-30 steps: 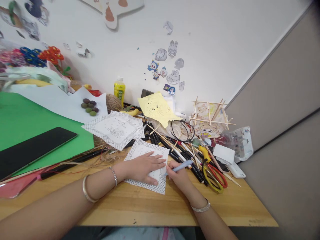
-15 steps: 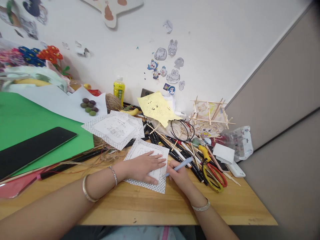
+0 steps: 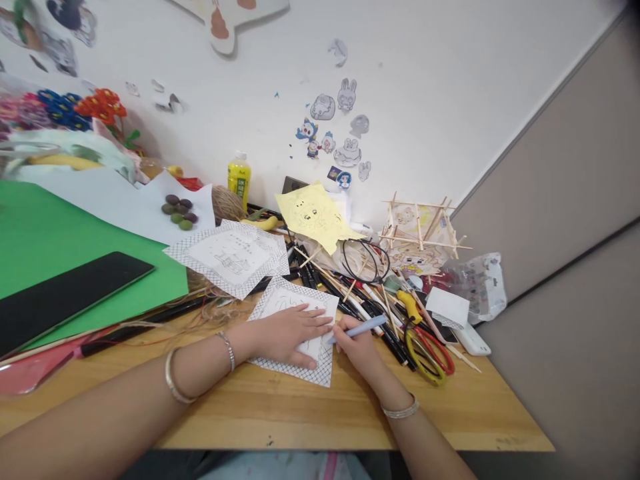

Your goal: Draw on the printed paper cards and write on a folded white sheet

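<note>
The left hand lies flat with its fingers spread, gripping nothing, across the middle of a paper with a crosshatched border; laid that way, it likely pins the paper to the wooden surface so that it cannot slide. The right hand grasps a pale blue pen low, near its tip, the back end slanting up to the right, a grip that suits fine control. The tip is at the paper's right border, just beside the left fingertips; whether it touches the paper is too small to tell.

The paper sits near the front of the surface, where both hands reach it easily. Behind it and to the left, a second paper lies face up, its drawing in plain sight. Markers and scissors lie heaped on the pen side, handy for the right hand. A black panel rests on a green sheet, its weight probably helping to hold that down.
</note>
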### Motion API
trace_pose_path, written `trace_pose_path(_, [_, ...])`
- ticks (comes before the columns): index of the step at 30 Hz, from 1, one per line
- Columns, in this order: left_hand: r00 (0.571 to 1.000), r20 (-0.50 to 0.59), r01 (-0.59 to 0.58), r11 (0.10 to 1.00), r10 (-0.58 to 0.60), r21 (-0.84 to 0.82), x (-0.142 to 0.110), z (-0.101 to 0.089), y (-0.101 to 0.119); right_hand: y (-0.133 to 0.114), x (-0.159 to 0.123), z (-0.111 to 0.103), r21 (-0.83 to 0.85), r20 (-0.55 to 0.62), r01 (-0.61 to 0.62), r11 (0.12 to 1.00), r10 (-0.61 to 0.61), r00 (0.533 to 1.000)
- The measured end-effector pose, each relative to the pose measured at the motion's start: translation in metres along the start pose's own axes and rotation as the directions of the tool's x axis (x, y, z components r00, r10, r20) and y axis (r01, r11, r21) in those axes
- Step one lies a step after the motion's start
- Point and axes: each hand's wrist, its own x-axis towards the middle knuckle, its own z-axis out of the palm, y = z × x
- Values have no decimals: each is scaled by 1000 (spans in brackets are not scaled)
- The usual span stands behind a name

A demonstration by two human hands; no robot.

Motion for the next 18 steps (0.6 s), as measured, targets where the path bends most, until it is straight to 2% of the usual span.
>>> trace_pose_path(4, [1000,22,1,1000,-1,16,0,-1,0,-2,1,1,-37,-9,20,999,-20,1000])
trace_pose_path(10, [1000,-6,-7,1000,7,9,0,2,-1,-3,1,0,-61,-9,34,998,-35,999])
trace_pose_path(18, [1000,-11,-6,1000,6,-6,0,2,-1,-1,0,0,-41,-7,4,999,-4,1000])
